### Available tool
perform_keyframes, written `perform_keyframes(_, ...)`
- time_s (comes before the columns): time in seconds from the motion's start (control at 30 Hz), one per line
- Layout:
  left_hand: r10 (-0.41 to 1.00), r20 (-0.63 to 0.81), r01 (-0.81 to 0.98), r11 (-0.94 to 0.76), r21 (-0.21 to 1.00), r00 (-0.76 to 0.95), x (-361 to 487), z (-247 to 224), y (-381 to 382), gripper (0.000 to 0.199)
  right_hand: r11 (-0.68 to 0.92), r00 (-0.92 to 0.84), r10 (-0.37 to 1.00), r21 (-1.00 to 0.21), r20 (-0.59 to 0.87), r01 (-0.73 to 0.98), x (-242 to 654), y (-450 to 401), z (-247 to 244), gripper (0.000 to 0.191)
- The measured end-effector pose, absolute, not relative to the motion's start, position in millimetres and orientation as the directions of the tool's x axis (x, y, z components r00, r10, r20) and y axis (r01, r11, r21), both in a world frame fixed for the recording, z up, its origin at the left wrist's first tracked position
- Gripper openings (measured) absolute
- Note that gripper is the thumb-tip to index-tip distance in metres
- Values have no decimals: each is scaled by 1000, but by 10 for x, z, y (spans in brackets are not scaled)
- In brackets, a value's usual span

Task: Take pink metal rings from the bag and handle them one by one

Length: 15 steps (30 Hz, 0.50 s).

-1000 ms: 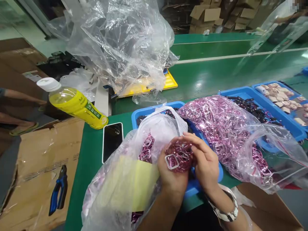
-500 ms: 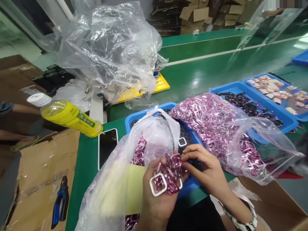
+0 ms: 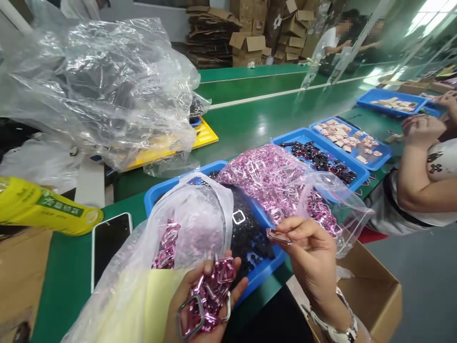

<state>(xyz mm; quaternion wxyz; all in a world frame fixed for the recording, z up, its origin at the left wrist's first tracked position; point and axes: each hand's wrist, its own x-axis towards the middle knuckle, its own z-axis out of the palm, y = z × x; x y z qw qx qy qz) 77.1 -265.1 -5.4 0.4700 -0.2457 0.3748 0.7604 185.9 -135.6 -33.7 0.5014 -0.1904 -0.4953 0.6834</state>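
Cupped in my left hand (image 3: 175, 305) lies a heap of shiny pink square frames (image 3: 213, 293), some showing silvery edges; its fingers curl round the pile. My right hand (image 3: 316, 259) pinches a single pink frame (image 3: 279, 237) between thumb and fingers, seen nearly edge-on above the blue tray (image 3: 259, 281). Small black parts (image 3: 246, 238) fill that tray, with one white square frame (image 3: 239, 217) on top. Beside my left hand, an open clear bag (image 3: 139, 243) contains more pink frames and a yellow sheet (image 3: 157, 290). A bulging bag of pink frames (image 3: 262, 176) rests behind my right hand.
A phone (image 3: 110, 247) and a yellow-labelled bottle (image 3: 53, 207) lie at left. Crumpled plastic (image 3: 107, 85) covers a yellow tray (image 3: 205, 136). More blue trays (image 3: 374, 164) stand at right, near a co-worker's arm (image 3: 414, 171). An open carton (image 3: 378, 295) sits below the table edge.
The view has swung right, bringing a co-worker into sight. My right hand has come away from the heap in my left hand and now holds one pink frame apart from it.
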Motion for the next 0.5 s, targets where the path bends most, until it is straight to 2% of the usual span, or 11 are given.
perform_keyframes(0.1, 530, -737, -908, -255, 333, -420, 807, -120, -2681, 8, 10, -448, 859, -883, 248, -469, 1873, -1408, -305, 18)
perform_keyframes(0.27, 564, -771, -954, -217, 205, -294, 835, -157, -2700, 17, -37, -473, 859, -898, 196, -438, 1854, -1450, -299, 17)
perform_keyframes(0.37, 567, -754, -943, -218, 250, -331, 833, -134, -2695, 18, -84, -488, 859, -896, 157, -437, 1840, -1458, -306, 16)
perform_keyframes(0.5, 549, -748, -928, -205, 311, -372, 852, -52, -2658, 10, -120, -486, 865, -889, 125, -442, 1822, -1464, -301, 15)
